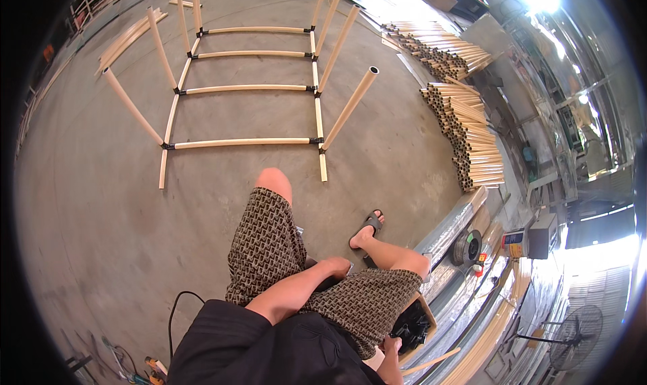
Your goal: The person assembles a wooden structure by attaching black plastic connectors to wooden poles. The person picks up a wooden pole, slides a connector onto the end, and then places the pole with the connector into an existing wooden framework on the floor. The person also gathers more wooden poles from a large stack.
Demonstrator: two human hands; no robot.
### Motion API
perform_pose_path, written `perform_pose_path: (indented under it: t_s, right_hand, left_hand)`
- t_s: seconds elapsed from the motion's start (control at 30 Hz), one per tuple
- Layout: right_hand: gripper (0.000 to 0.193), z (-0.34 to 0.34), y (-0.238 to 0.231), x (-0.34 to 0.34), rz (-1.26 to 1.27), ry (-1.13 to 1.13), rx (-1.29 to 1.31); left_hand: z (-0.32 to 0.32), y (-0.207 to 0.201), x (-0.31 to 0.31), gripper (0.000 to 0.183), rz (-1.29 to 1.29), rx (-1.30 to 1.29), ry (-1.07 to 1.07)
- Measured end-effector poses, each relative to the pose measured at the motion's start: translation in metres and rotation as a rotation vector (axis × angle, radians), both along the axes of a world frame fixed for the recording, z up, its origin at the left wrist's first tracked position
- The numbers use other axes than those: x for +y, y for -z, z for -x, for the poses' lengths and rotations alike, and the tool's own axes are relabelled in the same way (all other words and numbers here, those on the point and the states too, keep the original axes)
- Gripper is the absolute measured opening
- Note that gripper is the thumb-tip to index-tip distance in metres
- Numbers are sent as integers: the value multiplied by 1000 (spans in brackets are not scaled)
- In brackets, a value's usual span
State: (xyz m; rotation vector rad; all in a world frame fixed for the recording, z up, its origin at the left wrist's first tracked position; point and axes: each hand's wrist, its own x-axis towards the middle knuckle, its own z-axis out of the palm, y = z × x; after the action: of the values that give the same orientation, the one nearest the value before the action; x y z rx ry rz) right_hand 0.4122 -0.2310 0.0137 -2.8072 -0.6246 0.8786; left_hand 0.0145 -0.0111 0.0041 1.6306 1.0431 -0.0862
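My left hand is closed between my thighs, its fingers curled, with a sliver of something greyish showing at the fingertips. My right hand is low at my right side, against the edge of a box of black pieces that look like pipe joints. Its fingers are partly hidden, so whether it grips a piece does not show. Ahead on the floor lies a ladder-like frame of tan pipes, joined by black pipe joints, with several pipes standing up from its two long sides.
Stacks of tan pipes lie at the right. Closer, plastic-wrapped lengths run beside my right leg, with a dark spool on them. A fan stands lower right. Loose tan strips lie far left; a black cable curves near my left side.
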Motion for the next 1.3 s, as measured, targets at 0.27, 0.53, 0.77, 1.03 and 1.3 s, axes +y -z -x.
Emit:
perform_pose_path:
  t_s: [0.27, 0.53, 0.77, 1.03, 1.3]
  right_hand:
    - [27, -55, 69, 3, 29, 165, 299]
    - [37, -86, 137, -15, -35, -294, 205]
    - [31, -13, 100, 19, 62, -419, -107]
    - [38, -51, 157, -14, 129, -288, -268]
    - [37, -17, 131, 3, 102, -208, -248]
  left_hand:
    - [4, -19, -2, 32, -31, 1, 20]
    - [3, 6, -4, 30, -46, -16, -1]
    - [12, 24, -1, 46, 25, 47, 27]
    - [5, 13, 0, 45, -29, -6, 64]
    - [12, 20, -5, 39, -79, -64, -7]
